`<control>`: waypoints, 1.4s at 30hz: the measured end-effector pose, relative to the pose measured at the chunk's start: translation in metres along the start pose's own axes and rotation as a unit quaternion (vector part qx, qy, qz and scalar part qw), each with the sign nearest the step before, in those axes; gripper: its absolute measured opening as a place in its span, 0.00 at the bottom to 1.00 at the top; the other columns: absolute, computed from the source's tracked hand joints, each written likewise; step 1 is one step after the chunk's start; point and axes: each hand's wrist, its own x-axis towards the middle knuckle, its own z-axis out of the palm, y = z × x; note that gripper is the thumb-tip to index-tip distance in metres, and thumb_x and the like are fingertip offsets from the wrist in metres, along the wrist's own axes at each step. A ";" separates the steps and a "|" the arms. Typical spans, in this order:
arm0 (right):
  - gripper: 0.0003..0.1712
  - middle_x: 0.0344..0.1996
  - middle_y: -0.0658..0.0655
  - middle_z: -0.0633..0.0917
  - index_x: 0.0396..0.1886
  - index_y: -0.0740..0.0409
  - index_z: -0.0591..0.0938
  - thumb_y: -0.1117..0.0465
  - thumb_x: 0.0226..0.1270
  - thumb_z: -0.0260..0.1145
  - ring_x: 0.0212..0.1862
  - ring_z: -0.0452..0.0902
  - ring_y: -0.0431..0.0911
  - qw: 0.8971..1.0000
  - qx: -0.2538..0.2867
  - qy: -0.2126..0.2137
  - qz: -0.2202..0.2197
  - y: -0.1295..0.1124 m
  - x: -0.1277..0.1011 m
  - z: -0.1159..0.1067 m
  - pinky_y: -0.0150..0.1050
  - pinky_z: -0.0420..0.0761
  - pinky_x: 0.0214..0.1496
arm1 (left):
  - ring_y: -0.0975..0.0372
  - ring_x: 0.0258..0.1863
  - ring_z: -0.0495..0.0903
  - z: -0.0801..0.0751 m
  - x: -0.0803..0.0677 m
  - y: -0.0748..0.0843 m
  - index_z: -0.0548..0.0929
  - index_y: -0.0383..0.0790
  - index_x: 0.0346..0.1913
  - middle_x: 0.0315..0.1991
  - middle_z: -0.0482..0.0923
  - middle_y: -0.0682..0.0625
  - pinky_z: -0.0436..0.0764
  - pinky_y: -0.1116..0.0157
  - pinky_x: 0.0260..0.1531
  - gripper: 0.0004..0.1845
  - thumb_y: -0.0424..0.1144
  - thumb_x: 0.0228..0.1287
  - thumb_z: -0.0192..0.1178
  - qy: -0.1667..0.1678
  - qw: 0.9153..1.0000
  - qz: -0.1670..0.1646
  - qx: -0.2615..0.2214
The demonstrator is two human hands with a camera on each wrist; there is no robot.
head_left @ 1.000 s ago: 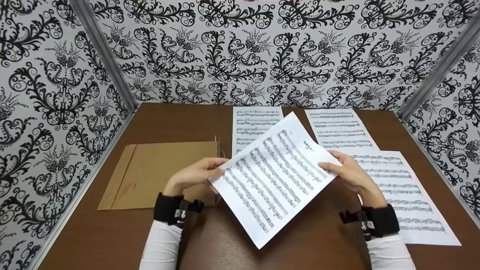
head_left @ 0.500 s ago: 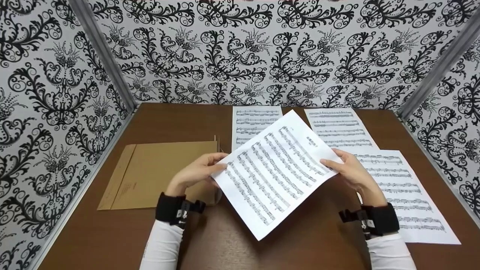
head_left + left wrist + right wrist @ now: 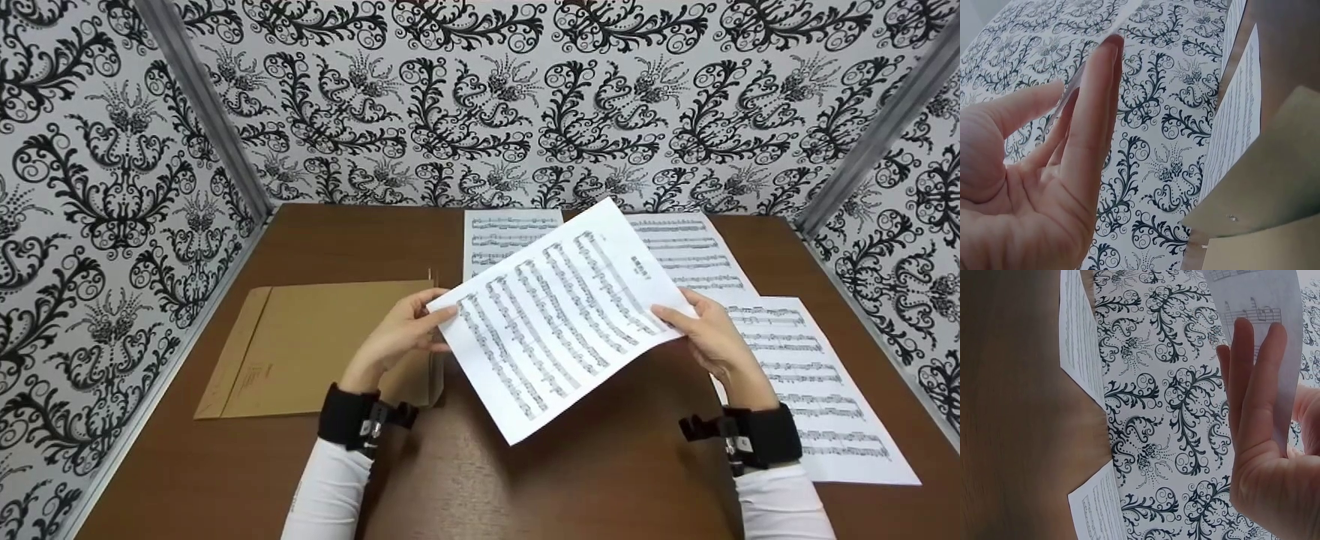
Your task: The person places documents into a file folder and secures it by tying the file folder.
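A printed music sheet (image 3: 559,315) hangs tilted above the brown table (image 3: 345,236), held between both hands. My left hand (image 3: 420,319) pinches its left corner, thumb on top and fingers beneath. My right hand (image 3: 686,319) pinches the right edge. In the left wrist view the left hand (image 3: 1067,112) shows long straight fingers with the thin paper edge against them. In the right wrist view the right hand (image 3: 1258,399) lies flat behind the music sheet (image 3: 1266,304), its thumb hidden by the paper.
A brown envelope (image 3: 322,345) lies flat on the table under my left hand. Three more music sheets lie on the table: one at the back centre (image 3: 499,236), one at the back right (image 3: 697,255), one at the near right (image 3: 814,382). Patterned walls (image 3: 480,97) enclose three sides.
Both hands have lifted the music sheet up and away from me, a little to the right. The envelope and the other sheets have not moved.
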 end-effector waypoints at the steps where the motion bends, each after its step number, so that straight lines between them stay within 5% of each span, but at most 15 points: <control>1: 0.34 0.35 0.41 0.90 0.72 0.76 0.61 0.67 0.74 0.63 0.35 0.88 0.34 1.000 0.003 0.004 0.000 -0.001 0.000 0.000 0.24 0.85 0.37 | 0.64 0.33 0.88 0.001 0.001 -0.001 0.71 0.29 0.67 0.37 0.85 0.54 0.90 0.63 0.35 0.21 0.35 0.77 0.54 0.005 1.000 0.001 -0.002; 13: 0.30 0.35 0.42 0.91 0.70 0.72 0.64 0.68 0.74 0.62 0.34 0.88 0.35 0.998 0.037 0.041 -0.012 -0.002 0.000 0.002 0.26 0.86 0.38 | 0.63 0.36 0.89 0.018 0.007 -0.006 0.72 0.29 0.66 0.43 0.86 0.49 0.91 0.60 0.39 0.21 0.38 0.77 0.56 0.033 0.999 -0.003 -0.017; 24: 0.39 0.34 0.38 0.89 0.77 0.78 0.55 0.69 0.74 0.61 0.34 0.87 0.33 0.998 0.026 0.060 -0.011 -0.005 -0.001 0.006 0.25 0.86 0.38 | 0.63 0.37 0.90 0.031 0.010 -0.014 0.75 0.31 0.65 0.49 0.88 0.41 0.89 0.66 0.33 0.21 0.40 0.77 0.55 0.002 1.000 -0.003 0.027; 42: 0.34 0.37 0.41 0.91 0.73 0.76 0.60 0.71 0.73 0.62 0.36 0.89 0.36 1.000 0.019 0.016 -0.018 -0.005 -0.004 0.019 0.28 0.87 0.41 | 0.62 0.34 0.90 0.025 0.010 -0.013 0.76 0.31 0.65 0.49 0.88 0.37 0.89 0.65 0.33 0.21 0.39 0.76 0.57 0.055 0.998 0.020 0.033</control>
